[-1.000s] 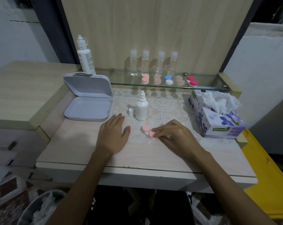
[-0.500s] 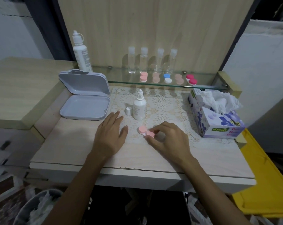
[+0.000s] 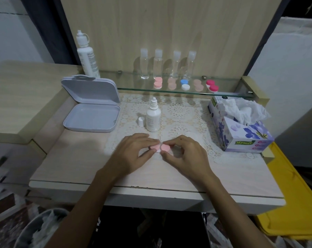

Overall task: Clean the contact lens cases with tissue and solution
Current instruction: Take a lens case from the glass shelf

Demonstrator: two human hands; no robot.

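We have the pink lens case (image 3: 160, 148) flat on the lace mat (image 3: 180, 113) at bench (image 3: 71, 163) centre, approx 6 o'clock of the small solution bottle (image 3: 153, 119). Left hand (image 3: 133, 153): grip pinched on the case's left cap, thumb below and forefinger over the top. Right hand (image 3: 183, 153): grip pinched on the right cap, same way. Judging by the pose, we're at the unscrew step, both lids still on.

To do it well, we hold one cap steady as an anchor and twist the other, w/ the case kept low over the mat so a freed lid can't roll off. The lids are small and smooth, so fingertips should sit on the rim, not the flat top. We'd park each lid next to its own well to avoid mixing sides. The bottle is already open, its cap (image 3: 141, 121) standing at its 9 o'clock, so elbows stay clear of it.

At 10 o'clock lies an open grey tin (image 3: 90, 119). Tissue box (image 3: 241, 133) sits at 3 o'clock, within reach of the right hand.

Writing: tissue box reads "Mysoft" on a green badge; the pink text beside it is too blurred. Labels on the small bottle and the tall bottle (image 3: 86, 56) at 11 o'clock aren't legible.
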